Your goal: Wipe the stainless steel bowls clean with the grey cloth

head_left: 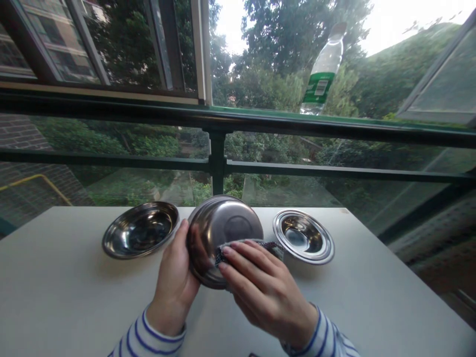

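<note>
A shiny steel bowl [238, 213] is tilted above the white table, its rounded underside turned toward me. My left hand [176, 277] grips the bowl by its left side, the thumb along the rim and the other fingers hidden behind it. Against the lower right of the underside, my right hand [262, 282] presses a dark checked cloth [273, 246], which is mostly covered by the fingers. Left of my hands a wide steel bowl [143, 230] lies on the table, and on the right sits a smaller steel bowl [303, 237] with a broad rim.
The white table [67, 277] ends at a dark green railing [219, 163] with glass behind it. A plastic bottle [320, 79] with a green label stands on the ledge above the rail. Part of a small dark object [253, 355] shows at the bottom edge.
</note>
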Demonstrator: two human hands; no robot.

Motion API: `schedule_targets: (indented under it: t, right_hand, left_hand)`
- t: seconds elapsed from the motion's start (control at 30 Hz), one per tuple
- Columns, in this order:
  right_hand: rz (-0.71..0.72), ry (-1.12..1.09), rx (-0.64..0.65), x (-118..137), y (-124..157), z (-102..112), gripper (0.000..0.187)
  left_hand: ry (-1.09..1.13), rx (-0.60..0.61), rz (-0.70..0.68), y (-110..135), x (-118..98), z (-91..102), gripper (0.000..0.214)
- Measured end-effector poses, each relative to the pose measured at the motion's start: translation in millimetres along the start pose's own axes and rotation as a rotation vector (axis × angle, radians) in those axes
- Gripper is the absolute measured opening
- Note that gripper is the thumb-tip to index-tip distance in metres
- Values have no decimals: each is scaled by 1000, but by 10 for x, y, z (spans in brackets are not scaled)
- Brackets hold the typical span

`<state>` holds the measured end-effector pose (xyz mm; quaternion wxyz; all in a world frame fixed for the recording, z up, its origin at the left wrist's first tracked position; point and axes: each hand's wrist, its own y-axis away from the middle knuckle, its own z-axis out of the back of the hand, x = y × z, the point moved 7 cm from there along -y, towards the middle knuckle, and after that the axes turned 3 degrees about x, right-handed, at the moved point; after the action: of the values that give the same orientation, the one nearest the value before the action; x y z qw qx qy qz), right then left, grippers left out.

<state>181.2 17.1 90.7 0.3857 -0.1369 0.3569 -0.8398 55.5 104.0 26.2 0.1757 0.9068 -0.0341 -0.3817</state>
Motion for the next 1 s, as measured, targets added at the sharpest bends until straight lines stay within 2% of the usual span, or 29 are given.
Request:
schedule_targets:
  t: [0.13, 0.3, 0.47, 0.67, 0.83, 1.0]
  right_hand:
    - [-48, 7, 45, 44, -34, -13, 31]
    - [-1, 5, 30, 81, -47, -13, 28]
    - [-133, 37, 45, -56, -18, 12, 34]
    - [-62, 27, 47, 32, -37, 33, 30]
    - [-132, 70, 46, -28, -26, 41, 31]
    - [-71, 42, 81, 6, -36, 30, 29]
  left_hand:
    - [-32, 52, -10, -1, 27, -22, 18]
    - [13, -26, -49, -15, -97, 25, 18]
    - [-121, 73, -33, 24, 23, -39, 15]
    - [-63, -17, -40, -1, -33, 22, 18]
    - [-111, 11, -2, -21, 6, -4, 18]
    - [-92, -26, -23, -11, -14, 24, 19]
